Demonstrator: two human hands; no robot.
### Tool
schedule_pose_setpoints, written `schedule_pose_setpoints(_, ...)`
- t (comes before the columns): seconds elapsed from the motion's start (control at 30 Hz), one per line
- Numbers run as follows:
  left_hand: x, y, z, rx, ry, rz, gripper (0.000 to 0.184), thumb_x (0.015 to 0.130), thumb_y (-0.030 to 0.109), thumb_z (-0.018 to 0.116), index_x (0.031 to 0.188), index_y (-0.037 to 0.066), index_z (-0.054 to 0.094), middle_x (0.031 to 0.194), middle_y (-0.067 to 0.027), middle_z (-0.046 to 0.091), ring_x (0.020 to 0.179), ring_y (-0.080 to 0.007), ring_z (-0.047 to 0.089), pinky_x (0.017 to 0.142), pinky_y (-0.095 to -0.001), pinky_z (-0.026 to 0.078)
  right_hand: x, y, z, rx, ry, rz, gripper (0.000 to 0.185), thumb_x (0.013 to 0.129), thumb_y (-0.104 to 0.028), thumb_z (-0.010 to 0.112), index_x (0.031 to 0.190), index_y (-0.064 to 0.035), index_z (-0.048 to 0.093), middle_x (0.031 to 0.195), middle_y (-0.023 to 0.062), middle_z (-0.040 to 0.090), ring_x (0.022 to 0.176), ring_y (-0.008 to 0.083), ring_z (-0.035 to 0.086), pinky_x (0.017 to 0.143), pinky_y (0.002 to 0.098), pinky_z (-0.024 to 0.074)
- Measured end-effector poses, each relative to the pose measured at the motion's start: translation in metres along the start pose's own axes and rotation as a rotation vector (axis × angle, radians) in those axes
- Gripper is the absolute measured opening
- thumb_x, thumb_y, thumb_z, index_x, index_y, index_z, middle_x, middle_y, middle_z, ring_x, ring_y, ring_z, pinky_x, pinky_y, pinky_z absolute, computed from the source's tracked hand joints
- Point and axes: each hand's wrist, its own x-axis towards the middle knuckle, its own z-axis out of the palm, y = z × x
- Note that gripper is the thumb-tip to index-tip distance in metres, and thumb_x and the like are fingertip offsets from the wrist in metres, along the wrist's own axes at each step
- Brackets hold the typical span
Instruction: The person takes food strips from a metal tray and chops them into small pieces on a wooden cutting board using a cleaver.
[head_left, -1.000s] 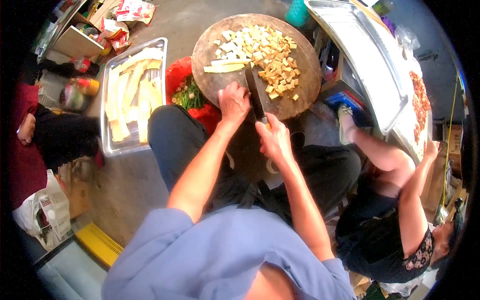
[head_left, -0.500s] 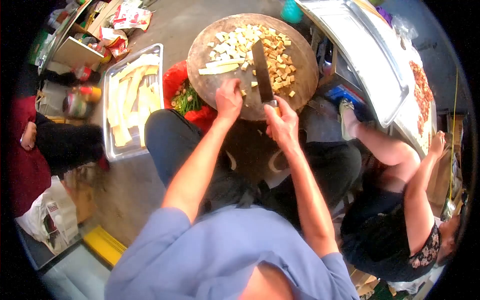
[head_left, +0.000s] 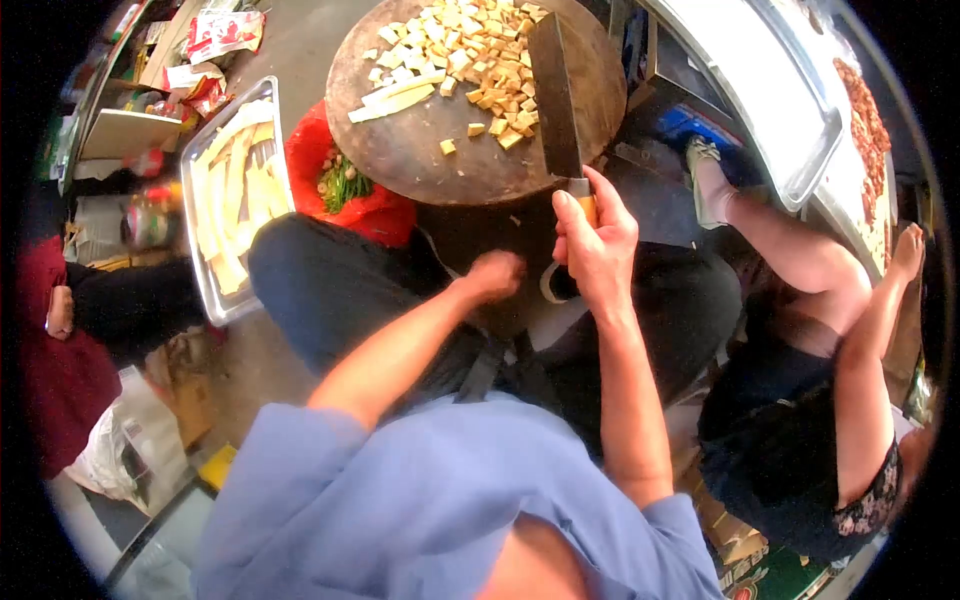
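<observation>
The right hand is closed around the handle of a knife, fingers wrapped and thumb laid along it. The blade points to the far side, over the right part of a round board; whether it touches the wood cannot be told. The left hand is blurred, near the board's near edge, above the lap; the fingers look curled in, but how tightly, or whether they hold anything, cannot be told.

On the board, pale and tan cubes lie in a loose heap from the far middle to just left of the blade, with a few stray ones nearer. Two pale strips lie side by side at the heap's left.

Left of the board, a red bag holds cut greens. Farther left is a clear-sided tray of long yellow pieces.

At the right, a metal tray stands beside reddish-brown food. One person's hand is near that food; another person's hand shows at the far left, against a maroon garment.
</observation>
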Motion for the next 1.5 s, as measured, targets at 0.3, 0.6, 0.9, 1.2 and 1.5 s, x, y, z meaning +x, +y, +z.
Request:
schedule_pose_setpoints(0.3, 0.184, -0.175, 0.16, -0.441, 0.356, -0.126, 0.033, 0.076, 0.006, 0.058, 0.108, 0.005, 0.067, 0.106, -0.0183, 0.066, 0.102, -0.0379, 0.064, 0.088, -0.0503, 0.054, -0.014, 0.003, -0.008, -0.079, 0.041, 0.111, 0.055, 0.084, -0.018, 0.076, 0.131, 0.0017, 0.056, 0.075, 0.0026, 0.062, 0.064, 0.0091, 0.055, 0.061, 0.0265, 0.0506)
schedule_pose_setpoints(0.6, 0.211, -0.173, 0.162, -0.276, 0.11, -0.439, 0.03, 0.078, 0.004, 0.058, 0.107, 0.004, 0.065, 0.104, -0.0171, 0.066, 0.098, -0.0351, 0.065, 0.087, -0.0483, 0.054, -0.011, -0.006, 0.001, -0.144, -0.132, -0.068, 0.057, 0.078, -0.011, 0.078, 0.131, -0.0003, 0.058, 0.093, 0.0179, 0.069, 0.077, 0.0267, 0.071, 0.07, 0.0332, 0.0558)
schedule_pose_setpoints(0.9, 0.204, -0.168, 0.148, -0.341, 0.076, -0.439, 0.028, 0.08, 0.002, 0.057, 0.107, 0.003, 0.063, 0.102, -0.016, 0.066, 0.095, -0.0324, 0.065, 0.085, -0.0462, 0.055, -0.012, -0.006, 0.004, -0.046, -0.11, 0.037, 0.061, 0.076, -0.009, 0.08, 0.131, 0.0004, 0.058, 0.098, 0.0146, 0.07, 0.083, 0.0224, 0.071, 0.076, 0.0313, 0.0553)
schedule_pose_setpoints(1.2, 0.152, -0.15, 0.112, -0.825, 0.022, -0.396, 0.025, 0.082, -0.001, 0.056, 0.106, 0.002, 0.061, 0.1, -0.0148, 0.066, 0.091, -0.0296, 0.066, 0.083, -0.0441, 0.056, -0.016, -0.008, 0.013, -0.022, -0.158, -0.008, 0.06, 0.078, -0.011, 0.078, 0.132, 0.0015, 0.056, 0.108, 0.0168, 0.069, 0.093, 0.0187, 0.069, 0.084, 0.0307, 0.0532)
schedule_pose_setpoints(1.5, -0.014, 0.018, -0.063, -1.625, -0.082, -0.288, 0.017, 0.086, -0.002, 0.056, 0.103, 0.003, 0.058, 0.096, -0.0134, 0.066, 0.083, -0.0238, 0.067, 0.08, -0.0376, 0.058, -0.013, -0.022, 0.002, 0.297, 0.041, 0.128, 0.056, 0.086, -0.006, 0.069, 0.136, 0.0086, 0.048, 0.08, 0.0046, 0.063, 0.052, 0.0071, 0.054, 0.047, 0.0227, 0.0448)
